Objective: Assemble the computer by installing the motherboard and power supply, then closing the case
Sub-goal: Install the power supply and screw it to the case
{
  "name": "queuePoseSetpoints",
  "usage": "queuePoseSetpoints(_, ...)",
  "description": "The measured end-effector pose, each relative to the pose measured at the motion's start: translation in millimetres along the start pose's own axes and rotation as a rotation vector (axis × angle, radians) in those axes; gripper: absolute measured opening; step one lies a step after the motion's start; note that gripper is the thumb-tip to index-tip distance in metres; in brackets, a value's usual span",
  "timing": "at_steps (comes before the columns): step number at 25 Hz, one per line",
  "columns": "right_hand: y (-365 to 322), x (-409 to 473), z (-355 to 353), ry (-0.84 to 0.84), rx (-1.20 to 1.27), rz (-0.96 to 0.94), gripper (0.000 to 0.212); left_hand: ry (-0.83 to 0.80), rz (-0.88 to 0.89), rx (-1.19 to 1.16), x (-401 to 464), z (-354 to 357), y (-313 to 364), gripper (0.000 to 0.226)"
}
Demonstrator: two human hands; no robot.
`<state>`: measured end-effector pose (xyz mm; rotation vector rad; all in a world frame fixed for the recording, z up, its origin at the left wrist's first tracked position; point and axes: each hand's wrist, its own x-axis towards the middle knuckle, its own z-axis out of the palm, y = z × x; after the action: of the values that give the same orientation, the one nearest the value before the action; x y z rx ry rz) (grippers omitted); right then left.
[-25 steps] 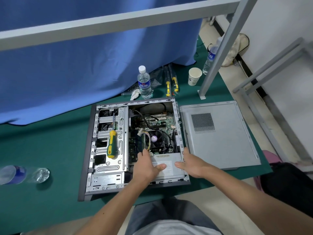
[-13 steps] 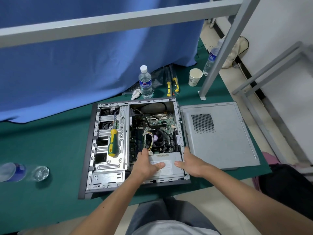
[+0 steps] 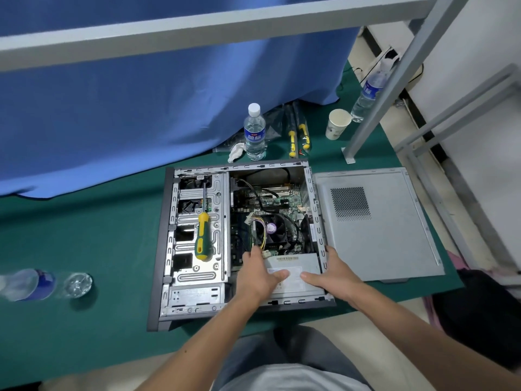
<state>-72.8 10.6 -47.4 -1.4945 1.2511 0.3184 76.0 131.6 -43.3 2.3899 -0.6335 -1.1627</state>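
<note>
Grey metal box power supply (image 3: 293, 270) sits in the 5 o'clock corner of the open grey steel computer case (image 3: 166, 249). Left hand (image 3: 258, 277) and right hand (image 3: 331, 275) grip its two sides, thumbs on top. Yellow-green screwdriver (image 3: 203, 235) lies on the drive cage at 9 o'clock; perforated grey side panel (image 3: 375, 224) lies flat at 3 o'clock.

Workshop-type assembly station: green-covered bench (image 3: 84, 221) under a grey metal frame (image 3: 197, 26), blue curtain (image 3: 141, 108) backdrop, spare screwdrivers (image 3: 297, 138) (yellow-handled), open computer case (image 3: 166, 249).
</note>
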Motion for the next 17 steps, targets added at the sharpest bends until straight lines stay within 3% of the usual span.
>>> queuePoseSetpoints(3,1,-2,1,0.036,0.076,0.028,0.109,0.014,0.015,-0.016,-1,-3,-3,0.058)
queuePoseSetpoints(10,0,-10,10,0.017,0.277,0.077,0.093,-0.001,0.025,-0.053,0,-12,-22,0.045)
queuePoseSetpoints(11,-3,-14,12,0.048,0.223,0.057,0.095,-0.003,0.027,-0.054,-1,-12,-24,0.046)
queuePoseSetpoints(13,-11,-22,16,0.263,-0.140,-0.059,0.098,-0.004,0.033,-0.067,-1,-13,-25,0.049)
queuePoseSetpoints(15,-20,-31,24,0.471,-0.501,-0.245,0.083,-0.008,0.035,-0.077,-1,-13,-25,0.051)
queuePoseSetpoints(17,-31,-37,37,0.424,-0.599,-0.272,0.068,-0.023,0.030,-0.077,2,-13,-26,0.056)
